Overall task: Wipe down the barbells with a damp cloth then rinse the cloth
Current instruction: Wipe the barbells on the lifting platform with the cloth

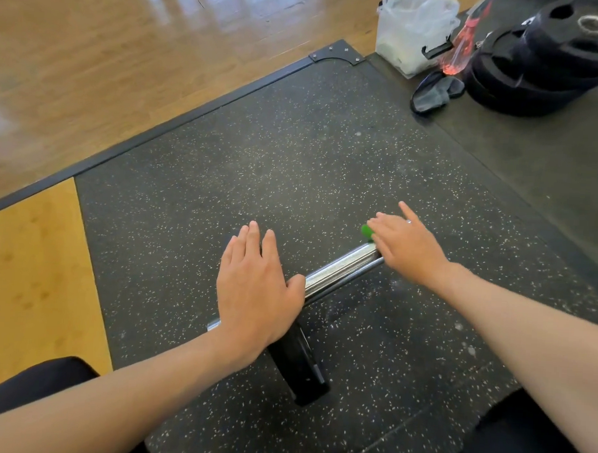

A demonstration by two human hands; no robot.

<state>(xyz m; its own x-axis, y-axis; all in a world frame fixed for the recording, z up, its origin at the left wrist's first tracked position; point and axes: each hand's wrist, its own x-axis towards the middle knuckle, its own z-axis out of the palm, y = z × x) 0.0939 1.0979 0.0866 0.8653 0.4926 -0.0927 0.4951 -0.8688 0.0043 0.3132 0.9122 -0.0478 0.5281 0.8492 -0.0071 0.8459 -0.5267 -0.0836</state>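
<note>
A chrome barbell sleeve (340,271) lies across the speckled black rubber mat (259,156), its end capped in green (367,231). A small black plate (302,363) sits on the bar below my left hand. My left hand (257,286) lies flat over the bar with straight fingers, thumb against the sleeve. My right hand (406,244) rests flat over the sleeve's outer end, fingers spread, covering most of the green cap. A dark grey cloth (433,91) lies crumpled on the mat at the far right, away from both hands.
A stack of black weight plates (544,59) stands at the top right, beside a clear plastic bag (412,29) and a red spray bottle (459,48). A metal frame edge (192,119) separates the mat from shiny wooden floor (127,47). A yellow platform panel (32,266) lies left.
</note>
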